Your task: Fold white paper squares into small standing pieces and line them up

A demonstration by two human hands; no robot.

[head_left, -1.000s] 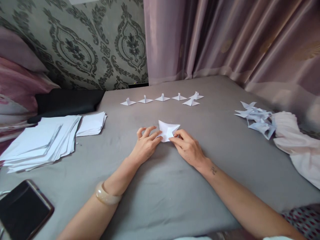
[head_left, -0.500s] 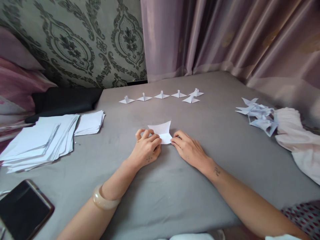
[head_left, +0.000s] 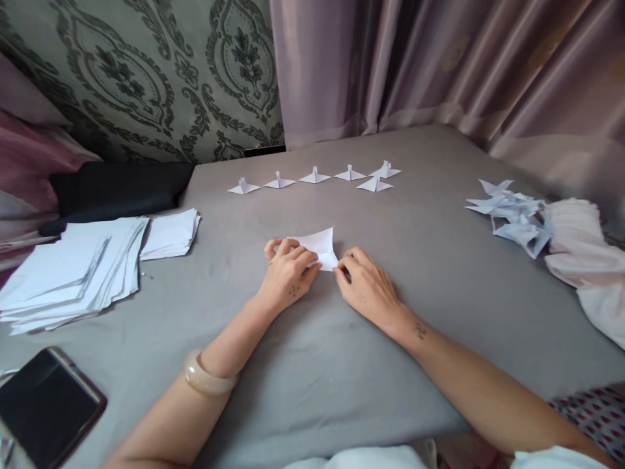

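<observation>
Between my hands is a small white sheet of paper, creased across, its far part raised off the grey cloth. My left hand covers the sheet's left side, with fingers curled and pressed on its near edge. At the near right corner, my right hand pinches the paper between thumb and fingertips. Beyond my hands stands a row of folded white paper figures, each with wing-like points and an upright middle.
Stacks of white paper, one large and one small, lie at the left. A dark-screened phone rests at the near left. At right, crumpled-looking folded papers touch a pale cloth. A black item lies behind the stacks.
The view has shifted slightly. The paper's near part has tilted and less of it shows, while both hands keep their hold on it.
</observation>
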